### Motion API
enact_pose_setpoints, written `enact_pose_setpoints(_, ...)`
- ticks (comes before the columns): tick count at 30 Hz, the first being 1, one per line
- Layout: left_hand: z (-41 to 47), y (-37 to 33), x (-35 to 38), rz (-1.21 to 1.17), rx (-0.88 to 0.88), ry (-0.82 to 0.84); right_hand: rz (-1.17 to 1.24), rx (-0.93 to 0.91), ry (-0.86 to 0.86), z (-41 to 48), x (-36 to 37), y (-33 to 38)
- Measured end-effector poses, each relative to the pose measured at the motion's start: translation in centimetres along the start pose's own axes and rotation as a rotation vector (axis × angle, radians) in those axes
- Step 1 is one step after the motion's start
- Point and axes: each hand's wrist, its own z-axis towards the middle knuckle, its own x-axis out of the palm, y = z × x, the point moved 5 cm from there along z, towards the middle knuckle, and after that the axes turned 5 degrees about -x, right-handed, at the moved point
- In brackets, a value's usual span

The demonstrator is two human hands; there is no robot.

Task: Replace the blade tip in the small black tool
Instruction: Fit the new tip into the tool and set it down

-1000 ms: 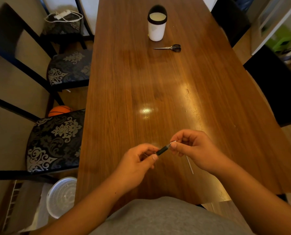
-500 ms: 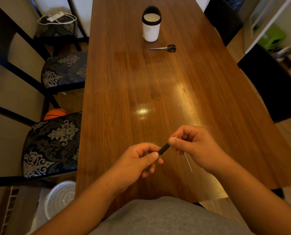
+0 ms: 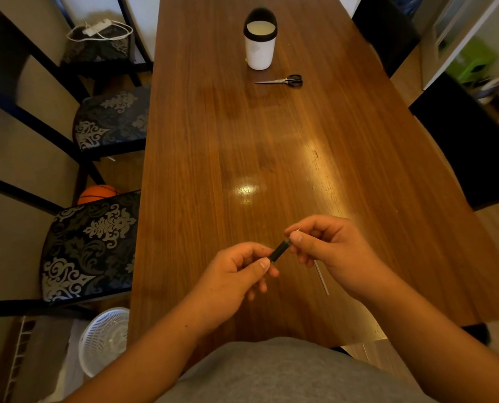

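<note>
My left hand [image 3: 236, 274] grips the small black tool [image 3: 280, 251] above the table [image 3: 271, 146], while my right hand [image 3: 326, 248] pinches the blade tip [image 3: 297, 230] at its end.

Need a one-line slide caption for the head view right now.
Left hand steadies the small black tool while the right hand pinches the blade tip at its end, above the wooden table.

No readable text, labels, brands, numbers or signs anywhere. White cup [image 3: 259, 46] near top centre of frame: plain, no print legible. Small black tool [image 3: 280, 251] at lower centre: no marking discernible. Scissors [image 3: 283, 81]: none either.
</note>
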Motion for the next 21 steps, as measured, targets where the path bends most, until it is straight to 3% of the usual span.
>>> enact_pose_setpoints(21,0.9,0.3,0.1,-0.022,-0.030,-0.039,-0.052,0.007,-0.060,0.7,-0.3,-1.2)
